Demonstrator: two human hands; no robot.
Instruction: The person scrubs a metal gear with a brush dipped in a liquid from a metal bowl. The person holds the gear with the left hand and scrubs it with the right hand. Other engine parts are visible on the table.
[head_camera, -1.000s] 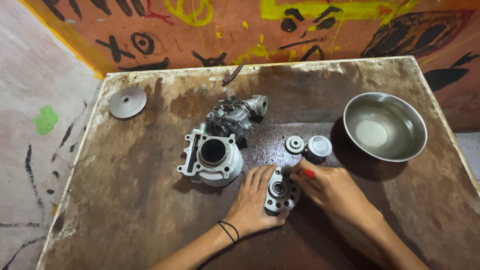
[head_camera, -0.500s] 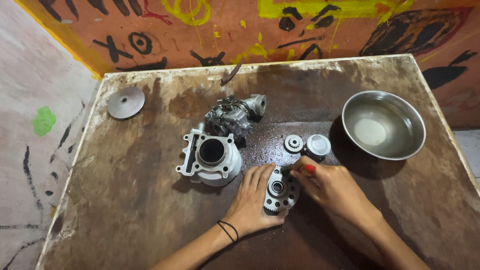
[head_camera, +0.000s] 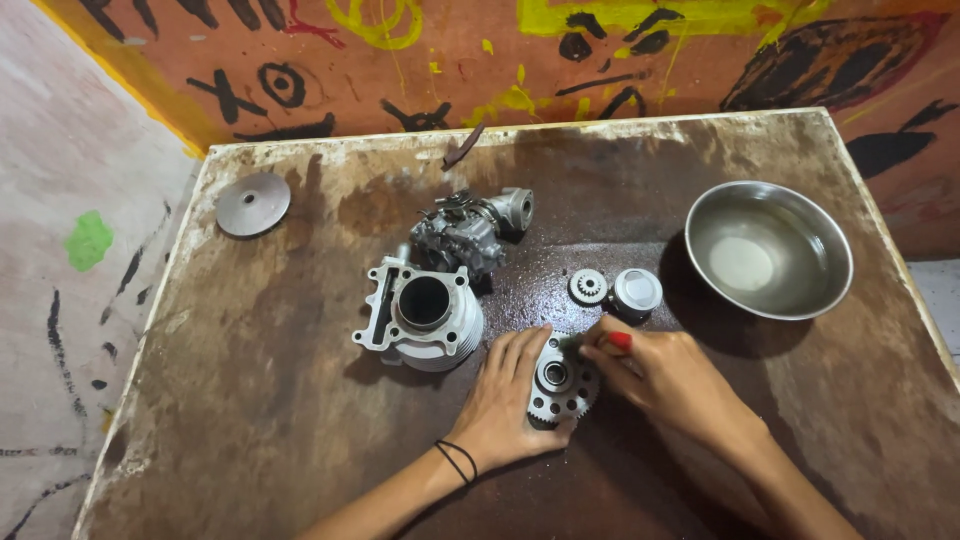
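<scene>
Far to the upper left of the toothed gear assembly (head_camera: 562, 383), a flat round metal disc (head_camera: 253, 204) lies alone on the worn bench (head_camera: 250, 400). Just left of the gear stands a finned engine cylinder (head_camera: 424, 313), bore facing up, with a carburettor (head_camera: 470, 231) behind it. Both look untouched at this moment.

The left hand (head_camera: 505, 400), a black band at its wrist, lies flat against the left edge of the gear assembly, fingers stretched along it, steadying rather than gripping. The gear lies flat on the bench between both hands. The right hand (head_camera: 665, 375) is closed round a small red-tipped tool (head_camera: 617, 341), its tip at the gear's upper right rim. What kind of tool it is cannot be told.

By the look of it, the work on the gear is mid-way: it is seated and being attended to, not lifted. Just above the gear sit a small sprocket (head_camera: 588, 287) and a round piston-like cap (head_camera: 637, 291), set apart. Well to the right stands a steel bowl (head_camera: 768, 251).
</scene>
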